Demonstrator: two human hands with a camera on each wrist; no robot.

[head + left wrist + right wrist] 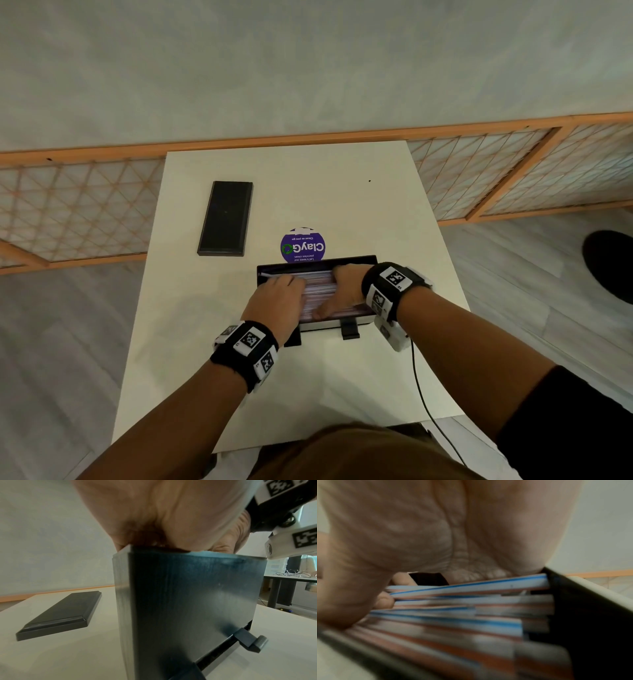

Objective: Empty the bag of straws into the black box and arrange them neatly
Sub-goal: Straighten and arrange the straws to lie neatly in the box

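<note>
The open black box (368, 261) stands near the table's middle, filled with striped straws (320, 289) lying lengthwise. My left hand (275, 301) reaches over the box's left part, its fingers bent down onto the straws. My right hand (346, 284) covers the right part, with its thumb along the near side. In the right wrist view the palm (419, 527) presses on the blue, white and red straws (471, 599), whose ends meet the box wall (590, 615). The left wrist view shows the palm (163, 513) above the box's outer wall (188, 601). No bag is in view.
The box's black lid (226, 219) (58, 615) lies flat at the table's back left. A round purple sticker (303, 245) sits just behind the box. A black clip tab (350, 331) juts from the box's near side. A black cable (424, 394) runs from my right wrist.
</note>
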